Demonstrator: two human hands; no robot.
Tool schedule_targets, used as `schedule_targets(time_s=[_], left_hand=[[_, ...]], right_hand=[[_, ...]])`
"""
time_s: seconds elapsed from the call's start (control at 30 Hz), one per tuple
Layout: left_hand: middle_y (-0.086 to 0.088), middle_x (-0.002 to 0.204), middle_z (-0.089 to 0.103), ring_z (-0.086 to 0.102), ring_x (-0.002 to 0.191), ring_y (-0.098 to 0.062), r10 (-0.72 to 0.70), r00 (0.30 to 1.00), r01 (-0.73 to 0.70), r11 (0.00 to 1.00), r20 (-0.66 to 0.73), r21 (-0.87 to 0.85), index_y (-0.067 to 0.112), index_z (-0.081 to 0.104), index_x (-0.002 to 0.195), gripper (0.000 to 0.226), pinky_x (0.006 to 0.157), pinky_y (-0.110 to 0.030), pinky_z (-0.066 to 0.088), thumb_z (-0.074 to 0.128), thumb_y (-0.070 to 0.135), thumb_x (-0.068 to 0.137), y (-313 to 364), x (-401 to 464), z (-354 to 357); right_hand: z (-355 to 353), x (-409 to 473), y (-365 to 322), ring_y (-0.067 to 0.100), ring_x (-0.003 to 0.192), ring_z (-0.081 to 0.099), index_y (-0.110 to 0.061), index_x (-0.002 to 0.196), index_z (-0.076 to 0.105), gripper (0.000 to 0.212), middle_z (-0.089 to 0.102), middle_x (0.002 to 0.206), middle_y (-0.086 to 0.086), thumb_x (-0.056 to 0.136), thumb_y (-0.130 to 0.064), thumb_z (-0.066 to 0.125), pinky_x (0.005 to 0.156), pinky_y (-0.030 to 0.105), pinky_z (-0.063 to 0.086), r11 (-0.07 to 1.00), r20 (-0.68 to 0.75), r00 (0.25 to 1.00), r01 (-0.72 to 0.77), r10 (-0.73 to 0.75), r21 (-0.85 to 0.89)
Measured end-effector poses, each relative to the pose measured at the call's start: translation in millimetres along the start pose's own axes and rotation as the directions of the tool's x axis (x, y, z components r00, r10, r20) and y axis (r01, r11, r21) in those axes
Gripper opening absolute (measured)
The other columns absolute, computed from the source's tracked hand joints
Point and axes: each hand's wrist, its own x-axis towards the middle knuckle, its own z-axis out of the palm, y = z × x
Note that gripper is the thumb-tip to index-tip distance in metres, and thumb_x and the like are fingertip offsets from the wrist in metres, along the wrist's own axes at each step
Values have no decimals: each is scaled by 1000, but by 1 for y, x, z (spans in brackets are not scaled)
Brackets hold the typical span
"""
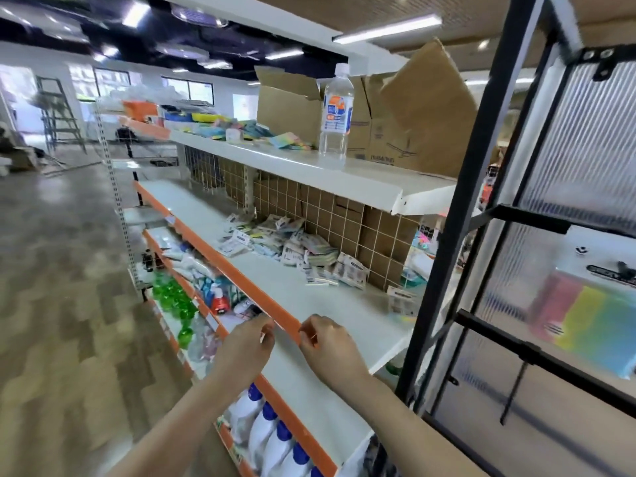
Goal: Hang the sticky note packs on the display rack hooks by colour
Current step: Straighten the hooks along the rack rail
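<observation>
A heap of sticky note packs point(296, 251) lies on the middle white shelf point(309, 304) against the wire grid back. One more pack point(401, 299) stands alone near the shelf's right end. More coloured packs point(247, 130) lie on the top shelf. At the right stands the black-framed display rack point(488, 215), with a multicolour pack point(585, 315) hanging on a hook behind its ribbed panel. My left hand point(247, 342) and my right hand point(327, 342) hover with loosely curled fingers over the shelf's orange front edge, holding nothing.
A water bottle point(335, 111) and open cardboard boxes point(395, 108) stand on the top shelf. Lower shelves hold green bottles point(172, 297) and white bottles with blue caps point(272, 435). A ladder point(58, 115) stands far left across the floor.
</observation>
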Motion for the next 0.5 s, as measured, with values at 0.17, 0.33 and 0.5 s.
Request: schedule_targets(time_s=[0.17,0.33,0.5], left_hand=[[0,104,67,63,93,-19,-13,1000,13,1000,-28,11,16,62,109,21,80,-35,52,48,12,93,-5,35,3],[6,107,65,62,96,-14,-11,999,12,999,-37,39,21,61,107,20,78,-27,49,46,15,95,-10,67,25],[3,116,64,59,106,-14,29,999,-30,999,40,14,19,60,120,28,80,-23,45,45,15,96,-26,91,45]], right_hand=[[9,38,15,20,92,59,-15,99,61,20,63,102,2,92,-26,46,79,32,48,999,21,1000,-13,12,34],[22,71,41,19,95,58,-16,97,62,17,64,102,0,92,-23,48,83,31,46,995,9,997,-75,75,64],[50,93,53,18,95,59,-15,97,63,16,65,101,0,91,-21,49,82,31,47,973,-2,983,-182,184,141]])
